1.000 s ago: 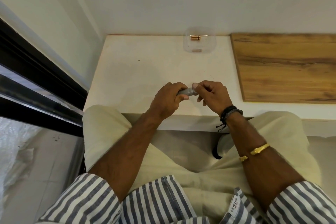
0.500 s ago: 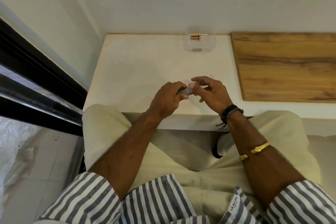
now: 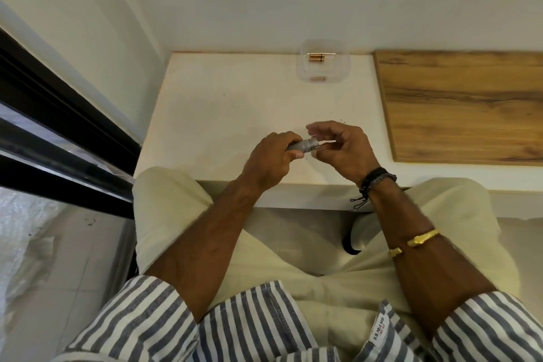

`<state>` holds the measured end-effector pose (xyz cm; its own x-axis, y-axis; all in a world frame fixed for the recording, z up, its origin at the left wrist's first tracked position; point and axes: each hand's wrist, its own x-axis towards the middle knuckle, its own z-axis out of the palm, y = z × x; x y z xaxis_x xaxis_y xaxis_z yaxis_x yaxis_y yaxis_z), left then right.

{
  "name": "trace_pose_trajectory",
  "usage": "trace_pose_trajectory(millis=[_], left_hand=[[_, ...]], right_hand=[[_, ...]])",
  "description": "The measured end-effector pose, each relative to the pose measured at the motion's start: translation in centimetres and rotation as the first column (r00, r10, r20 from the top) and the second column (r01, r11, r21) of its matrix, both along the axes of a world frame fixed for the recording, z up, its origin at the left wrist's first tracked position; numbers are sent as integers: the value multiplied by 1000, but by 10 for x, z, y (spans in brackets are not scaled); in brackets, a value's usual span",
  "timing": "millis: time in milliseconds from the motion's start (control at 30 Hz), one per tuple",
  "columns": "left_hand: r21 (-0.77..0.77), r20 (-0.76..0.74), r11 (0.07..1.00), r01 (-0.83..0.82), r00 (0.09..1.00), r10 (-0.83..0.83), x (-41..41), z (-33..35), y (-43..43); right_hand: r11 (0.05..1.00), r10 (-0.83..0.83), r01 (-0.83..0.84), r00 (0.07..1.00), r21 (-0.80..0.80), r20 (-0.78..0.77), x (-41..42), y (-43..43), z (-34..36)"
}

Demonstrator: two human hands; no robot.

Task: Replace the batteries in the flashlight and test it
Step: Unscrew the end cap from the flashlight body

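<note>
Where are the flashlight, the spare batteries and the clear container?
flashlight [image 3: 302, 146]: head view, grey barrel between the hands.
spare batteries [image 3: 316, 58]: head view, middle of the copper-coloured pair.
clear container [image 3: 342, 67]: head view, right wall, at the table's far edge.

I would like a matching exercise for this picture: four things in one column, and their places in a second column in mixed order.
Things
1. flashlight
2. batteries
3. wooden board
4. black bracelet

Places
A. on the right wrist
B. in the clear container at the table's far edge
C. gripped in the left hand
D. on the table's right side

Pairs: 1-C, 2-B, 3-D, 4-A
</note>
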<state>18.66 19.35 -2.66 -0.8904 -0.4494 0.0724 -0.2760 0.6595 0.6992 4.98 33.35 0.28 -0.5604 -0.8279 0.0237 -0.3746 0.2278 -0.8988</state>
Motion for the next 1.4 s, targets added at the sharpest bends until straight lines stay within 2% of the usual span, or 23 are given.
trace_pose_trajectory(millis=[167, 367, 667, 867, 1100, 1200, 1267, 1300, 1367, 1400], left_hand=[[16, -22, 1000, -17, 1000, 17, 1, 3, 0], [88, -74, 993, -81, 993, 88, 2, 7, 0], [161, -126, 981, -106, 984, 127, 2, 6, 0], [166, -128, 982, -89, 986, 111, 1, 2, 0], [100, -99, 993, -66, 992, 76, 0, -3, 1], [2, -66, 998, -56, 996, 56, 0, -2, 0], [-123, -16, 992, -27, 1000, 25, -4, 3, -2], [-209, 24, 978, 2, 1000, 3, -7, 6, -4], [-381, 107, 921, 80, 993, -42, -12, 13, -5], [-446, 135, 888, 116, 989, -61, -13, 16, -6]], right_hand=[[996, -78, 81, 994, -34, 76, -2, 1, -4], [956, -289, 294, 948, -17, 134, -15, 3, -17], [837, -546, 547, 837, 24, -37, -19, 0, -50], [806, -554, 588, 792, 72, -256, -20, -2, -67], [803, -517, 573, 805, 160, -290, -21, -2, -71], [779, -569, 616, 773, 116, -282, -17, -3, -63], [786, -599, 617, 776, 42, -199, -13, -7, -52], [804, -591, 594, 803, 24, -82, -12, -9, -48], [852, -512, 521, 809, 52, 289, -6, -13, -38], [879, -445, 472, 755, 72, 482, -3, -13, -34]])
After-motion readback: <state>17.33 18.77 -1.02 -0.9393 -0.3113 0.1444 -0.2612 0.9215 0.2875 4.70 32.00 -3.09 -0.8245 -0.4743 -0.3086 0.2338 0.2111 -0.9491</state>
